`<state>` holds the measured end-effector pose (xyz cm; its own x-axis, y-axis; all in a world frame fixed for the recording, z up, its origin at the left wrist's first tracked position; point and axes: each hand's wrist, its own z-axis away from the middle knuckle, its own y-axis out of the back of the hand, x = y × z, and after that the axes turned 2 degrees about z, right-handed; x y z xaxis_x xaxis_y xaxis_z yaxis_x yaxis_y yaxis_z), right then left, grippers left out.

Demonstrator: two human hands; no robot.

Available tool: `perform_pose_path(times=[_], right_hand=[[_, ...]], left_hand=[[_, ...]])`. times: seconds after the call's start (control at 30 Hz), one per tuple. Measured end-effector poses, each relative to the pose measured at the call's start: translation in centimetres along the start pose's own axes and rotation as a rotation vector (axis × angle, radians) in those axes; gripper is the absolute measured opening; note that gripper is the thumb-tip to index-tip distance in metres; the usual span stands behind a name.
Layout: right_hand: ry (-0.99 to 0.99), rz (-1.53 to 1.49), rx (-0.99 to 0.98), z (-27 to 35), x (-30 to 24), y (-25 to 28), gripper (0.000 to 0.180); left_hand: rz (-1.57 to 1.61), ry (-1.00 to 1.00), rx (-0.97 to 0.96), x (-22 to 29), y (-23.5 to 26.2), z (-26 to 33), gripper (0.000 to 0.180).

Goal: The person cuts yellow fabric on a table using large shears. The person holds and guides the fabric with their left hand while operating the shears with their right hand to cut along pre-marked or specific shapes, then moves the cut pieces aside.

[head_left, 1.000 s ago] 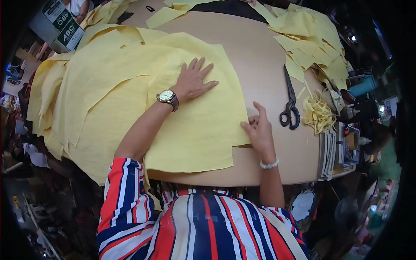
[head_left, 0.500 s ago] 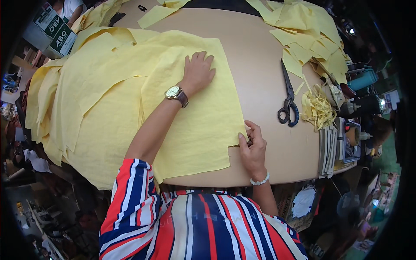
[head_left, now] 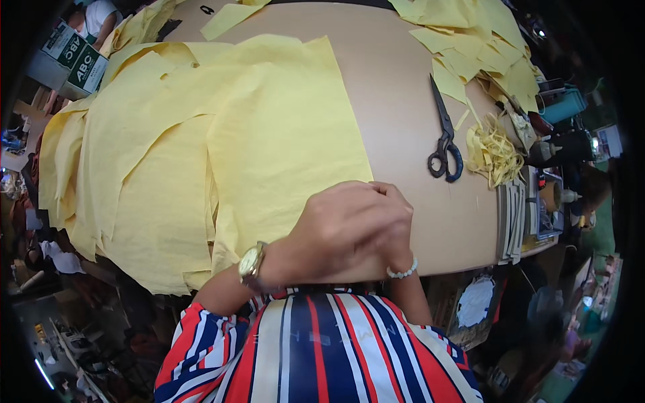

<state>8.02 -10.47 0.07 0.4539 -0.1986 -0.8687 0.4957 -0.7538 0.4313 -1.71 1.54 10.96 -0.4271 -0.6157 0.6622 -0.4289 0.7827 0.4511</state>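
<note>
A large sheet of yellow fabric (head_left: 282, 127) lies over other yellow pieces on the table, its straight right edge running down to my hands. Wearing a watch, my left hand (head_left: 336, 225) crosses in front of the cloth's near right corner, fingers bent and closed against my other hand. My right hand (head_left: 401, 232), with a pale bead bracelet, meets it there, fingers curled. What either hand pinches is hidden behind the left hand, which is slightly blurred. Large dark scissors (head_left: 443, 138) lie on the table to the right, touched by neither hand.
Yellow offcuts (head_left: 470, 47) pile up at the far right of the tan table (head_left: 376, 74). A tangle of yellow strips (head_left: 496, 151) and a stack of grey strips (head_left: 512, 221) lie at the right edge. A carton (head_left: 70, 60) stands far left, near another person (head_left: 101, 20).
My left hand has left the middle of the fabric and come down to the right hand. The cloth's near right corner, visible before, is now behind my hands.
</note>
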Motion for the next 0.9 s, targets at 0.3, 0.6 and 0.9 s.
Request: perform_pose_path(times=[0.3, 0.6, 0.9], right_hand=[[-0.118, 0.053, -0.037, 0.0, -0.6, -0.2, 0.015], [-0.112, 0.082, -0.024, 0.3, 0.1, 0.1, 0.015], [-0.097, 0.134, 0.054, 0.6, 0.8, 0.3, 0.012]], left_hand=[[0.271, -0.31, 0.348, 8.1, 3.1, 0.9, 0.01], [0.183, -0.336, 0.456, 7.4, 3.5, 2.1, 0.007], [-0.561, 0.437, 0.055, -6.1, 1.2, 3.2, 0.013]])
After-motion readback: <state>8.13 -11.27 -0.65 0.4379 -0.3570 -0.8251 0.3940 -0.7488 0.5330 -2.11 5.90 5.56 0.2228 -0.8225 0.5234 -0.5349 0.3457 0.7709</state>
